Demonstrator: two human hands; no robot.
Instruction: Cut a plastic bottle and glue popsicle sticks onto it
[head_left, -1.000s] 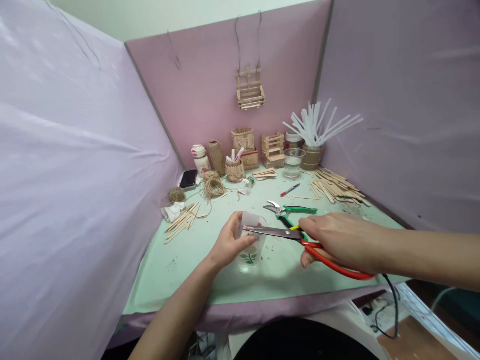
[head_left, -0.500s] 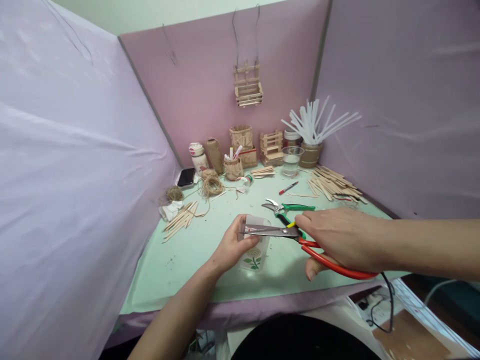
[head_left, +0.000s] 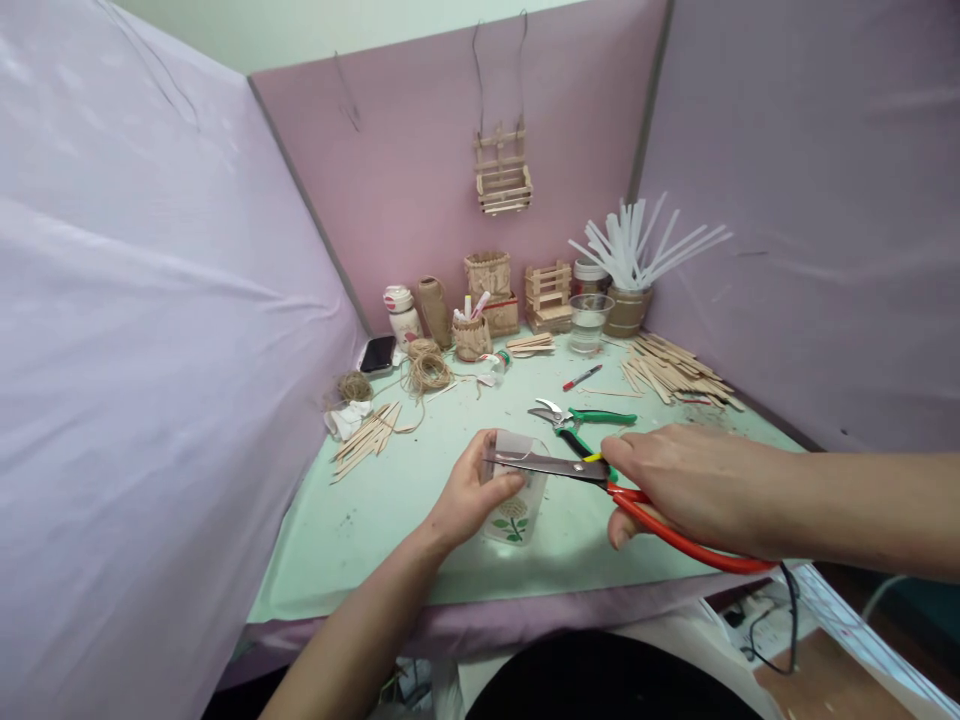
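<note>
My left hand (head_left: pixel 472 492) is wrapped round a translucent plastic cup (head_left: pixel 517 515) with a flower and green leaves printed on it. Red-handled scissors (head_left: pixel 690 545) are gripped in my right hand (head_left: pixel 679 485), with a bit of yellow showing by the thumb. Their blades point left across the upper part of the cup, near my left thumb. Whether the blades are cutting into the cup cannot be made out. Just behind the scissors lie green-handled pruning shears (head_left: pixel 574 425) on the table (head_left: pixel 360 560).
Craft sticks lie at the left (head_left: pixel 367 440) and right (head_left: pixel 679 370). Behind are twine (head_left: pixel 427 370), a phone (head_left: pixel 377 354), a red marker (head_left: pixel 583 377), a water cup (head_left: pixel 589 325) and a pot of white strips (head_left: pixel 626 312). A stick basket (head_left: pixel 504 188) hangs on the back cloth.
The scissor handles have come closer together in my right hand, and the blades look more closed. The whole view has shifted slightly.
</note>
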